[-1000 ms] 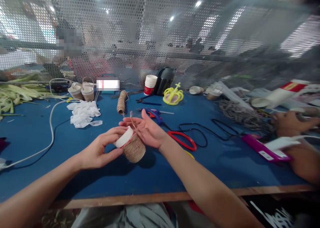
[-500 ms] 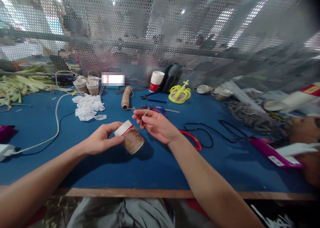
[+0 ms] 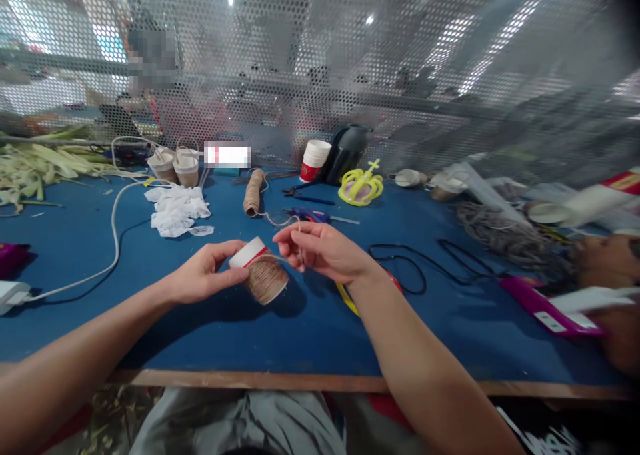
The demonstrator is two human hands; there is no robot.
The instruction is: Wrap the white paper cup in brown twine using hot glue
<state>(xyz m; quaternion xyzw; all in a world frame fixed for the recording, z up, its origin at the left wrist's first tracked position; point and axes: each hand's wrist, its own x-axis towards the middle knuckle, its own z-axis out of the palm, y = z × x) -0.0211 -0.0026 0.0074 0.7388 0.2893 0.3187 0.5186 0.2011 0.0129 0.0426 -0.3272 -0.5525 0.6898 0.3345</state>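
Tilted over the blue table is a paper cup (image 3: pixel 269 278), its white rim and red band bare and the rest wrapped in brown twine. My left hand (image 3: pixel 213 273) grips it by the rim end, thumb in front. To the right of the cup, my right hand (image 3: pixel 320 250) pinches the twine (image 3: pixel 276 223), which runs from the cup through the fingers and back to the twine spool (image 3: pixel 253 194). The spool lies on the table beyond both hands.
A glue gun (image 3: pixel 311 215), pliers (image 3: pixel 307 196), stacked cups (image 3: pixel 315 160) and a yellow crown-shaped piece (image 3: pixel 361 187) lie beyond my hands. White gloves (image 3: pixel 177 210) are at left. Another person's hand (image 3: pixel 613 262) is at far right.
My right hand has moved slightly right and down with the twine. A yellow handle now shows beside my right wrist. The cup stays in my left hand, nearly unmoved.
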